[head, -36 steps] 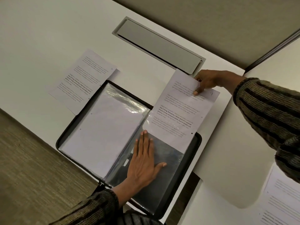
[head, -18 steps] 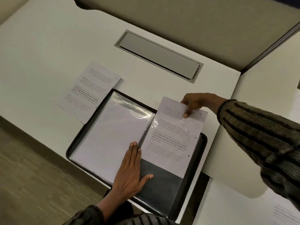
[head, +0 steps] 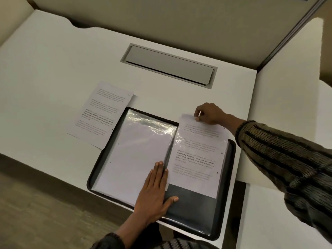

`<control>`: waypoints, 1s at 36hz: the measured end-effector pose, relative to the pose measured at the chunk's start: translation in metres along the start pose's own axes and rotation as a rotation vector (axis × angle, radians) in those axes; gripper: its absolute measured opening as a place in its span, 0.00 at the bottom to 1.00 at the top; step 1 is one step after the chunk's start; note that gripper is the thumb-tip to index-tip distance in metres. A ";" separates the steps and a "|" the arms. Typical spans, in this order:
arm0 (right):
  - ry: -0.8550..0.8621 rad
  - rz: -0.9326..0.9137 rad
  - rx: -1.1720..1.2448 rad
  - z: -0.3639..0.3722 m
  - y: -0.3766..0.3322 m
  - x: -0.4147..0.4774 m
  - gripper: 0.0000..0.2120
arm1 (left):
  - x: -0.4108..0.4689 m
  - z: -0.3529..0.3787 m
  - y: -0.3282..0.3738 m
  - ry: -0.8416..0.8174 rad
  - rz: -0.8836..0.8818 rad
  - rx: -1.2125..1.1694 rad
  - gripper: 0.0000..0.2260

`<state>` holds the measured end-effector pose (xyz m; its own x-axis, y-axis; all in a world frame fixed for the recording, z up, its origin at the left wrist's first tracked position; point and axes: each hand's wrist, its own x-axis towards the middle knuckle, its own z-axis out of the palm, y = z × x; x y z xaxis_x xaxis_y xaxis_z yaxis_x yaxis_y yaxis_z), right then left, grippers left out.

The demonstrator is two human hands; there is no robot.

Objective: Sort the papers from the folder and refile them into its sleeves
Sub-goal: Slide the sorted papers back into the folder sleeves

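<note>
An open black plastic folder (head: 197,212) at lower centre and a printed white paper sheet (head: 100,114) at centre left are carried by the flat white desk (head: 53,60).

Looking down on a white desk (head: 53,60), with a black folder (head: 218,221) lying open at the near edge. Pressing the left hand (head: 152,196) flat along the folder's spine, fingers straight and together, thumb spreading onto the clear right-hand sleeve (head: 194,211). Pinching the top edge of a printed sheet (head: 195,159) with the right hand (head: 208,114), holding it partway inside that sleeve, top end sticking out past the folder's far rim. Showing, on the left side, a blank page (head: 133,159) under glossy plastic. Lying on the desk against the folder's left rim, a second printed sheet (head: 100,114); beyond, a grey hatch (head: 168,65) set into the desktop.
</note>
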<state>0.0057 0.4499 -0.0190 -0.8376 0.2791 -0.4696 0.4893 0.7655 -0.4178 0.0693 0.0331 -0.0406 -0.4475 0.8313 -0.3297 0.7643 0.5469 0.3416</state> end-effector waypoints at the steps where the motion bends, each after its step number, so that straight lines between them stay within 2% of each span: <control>1: 0.006 0.009 0.021 0.003 -0.002 -0.002 0.05 | 0.000 -0.002 -0.001 -0.005 -0.001 -0.015 0.45; 7: 0.011 0.059 0.137 0.019 -0.009 -0.016 0.04 | -0.001 -0.006 -0.011 -0.019 0.006 -0.094 0.38; 13: -0.027 0.089 0.199 0.039 -0.009 -0.034 0.02 | -0.002 -0.008 -0.017 -0.051 0.013 -0.139 0.39; 14: -0.014 0.099 0.211 0.042 -0.010 -0.036 0.05 | -0.002 -0.009 -0.018 -0.053 0.017 -0.140 0.39; 17: 0.072 0.165 0.301 0.050 -0.013 -0.042 0.23 | -0.002 -0.010 -0.022 -0.066 0.032 -0.134 0.39; 18: 0.097 0.173 0.326 0.053 -0.014 -0.043 0.24 | -0.002 -0.010 -0.023 -0.071 0.041 -0.130 0.40; 20: 0.107 0.177 0.288 0.056 -0.017 -0.047 0.16 | -0.002 -0.011 -0.026 -0.084 0.054 -0.124 0.40; 24: 0.076 0.159 0.146 0.061 -0.027 -0.051 0.23 | -0.001 -0.013 -0.032 -0.113 0.083 -0.105 0.40; 31: 0.024 0.187 0.157 0.062 -0.037 -0.054 0.15 | 0.000 -0.017 -0.038 -0.134 0.129 -0.103 0.41; 36: 0.027 0.215 0.190 0.060 -0.042 -0.062 0.25 | -0.001 -0.017 -0.039 -0.140 0.132 -0.090 0.42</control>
<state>0.0517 0.3661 -0.0193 -0.7148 0.4401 -0.5435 0.6908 0.5656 -0.4505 0.0321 0.0130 -0.0384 -0.2725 0.8780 -0.3935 0.7647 0.4458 0.4653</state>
